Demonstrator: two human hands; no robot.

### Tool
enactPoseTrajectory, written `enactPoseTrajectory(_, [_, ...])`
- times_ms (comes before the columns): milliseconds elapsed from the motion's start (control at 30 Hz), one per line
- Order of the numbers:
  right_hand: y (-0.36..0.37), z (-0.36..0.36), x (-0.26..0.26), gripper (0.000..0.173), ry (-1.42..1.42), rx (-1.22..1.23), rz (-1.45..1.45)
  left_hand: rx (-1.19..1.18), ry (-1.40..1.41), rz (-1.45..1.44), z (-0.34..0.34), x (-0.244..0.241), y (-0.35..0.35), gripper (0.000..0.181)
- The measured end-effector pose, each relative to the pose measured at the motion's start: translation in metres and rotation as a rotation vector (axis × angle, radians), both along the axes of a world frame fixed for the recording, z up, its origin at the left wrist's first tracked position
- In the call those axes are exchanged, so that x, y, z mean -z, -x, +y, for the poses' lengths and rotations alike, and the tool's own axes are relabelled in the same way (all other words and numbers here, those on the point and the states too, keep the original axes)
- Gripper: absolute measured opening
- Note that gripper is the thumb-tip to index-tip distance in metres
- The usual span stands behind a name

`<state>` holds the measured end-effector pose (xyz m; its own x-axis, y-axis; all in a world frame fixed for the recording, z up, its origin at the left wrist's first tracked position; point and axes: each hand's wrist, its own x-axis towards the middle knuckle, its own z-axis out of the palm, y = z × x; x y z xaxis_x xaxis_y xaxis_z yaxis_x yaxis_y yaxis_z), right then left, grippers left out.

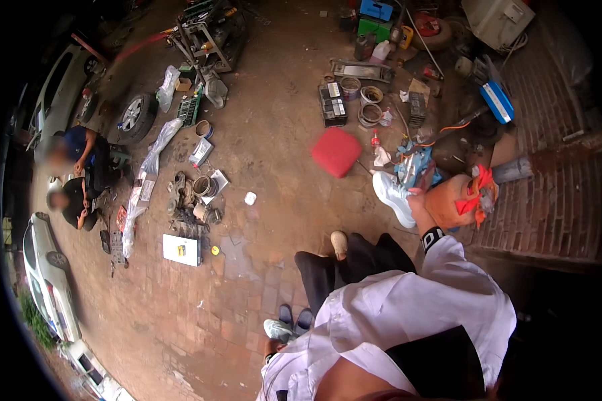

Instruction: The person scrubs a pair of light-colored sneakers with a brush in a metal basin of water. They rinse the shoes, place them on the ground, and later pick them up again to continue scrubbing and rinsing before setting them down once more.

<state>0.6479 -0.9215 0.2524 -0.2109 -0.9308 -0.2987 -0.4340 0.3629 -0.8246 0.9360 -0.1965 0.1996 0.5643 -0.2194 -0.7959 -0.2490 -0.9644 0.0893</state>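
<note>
My right hand (417, 201) grips a white sneaker (392, 198) by its opening, with the pale sole turned outward. Right beside that hand stands an orange round container (449, 201) with a red plastic bag (474, 193) at its top. At the lower middle, my left hand (273, 347) is partly hidden by my white sleeve; it holds a second light-coloured sneaker (279, 330). Just beyond this shoe, a pair of dark slippers (304, 319) rests on the brick floor. A beige shoe (339, 243) shows on my foot, past my dark trousers.
A red cushioned stool (336, 152) stands ahead, near a car battery (333, 104) and several metal rings (369, 115). Brick wall (537, 200) bounds the right. Greasy parts (180, 195) and a white box (181, 249) lie left. Two people (83, 170) crouch near parked cars (50, 275).
</note>
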Motion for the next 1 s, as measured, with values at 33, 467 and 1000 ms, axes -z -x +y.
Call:
enactPoseTrajectory(33, [-0.015,-0.005,-0.002,0.022,0.112,-0.03,0.052,-0.009,-0.025,-0.027,-0.005,0.005,-0.015,0.019])
enactPoseTrajectory(467, [-0.162,-0.109,-0.036,0.017,0.189,0.523,-0.362,-0.169,0.094,-0.423,-0.224,0.013,-0.302,0.036])
enactPoseTrajectory(1000, [-0.4,-0.326,-0.137,0.048,0.2,0.492,-1.504,-0.774,1.182,0.152,-0.752,-0.112,-0.646,0.029])
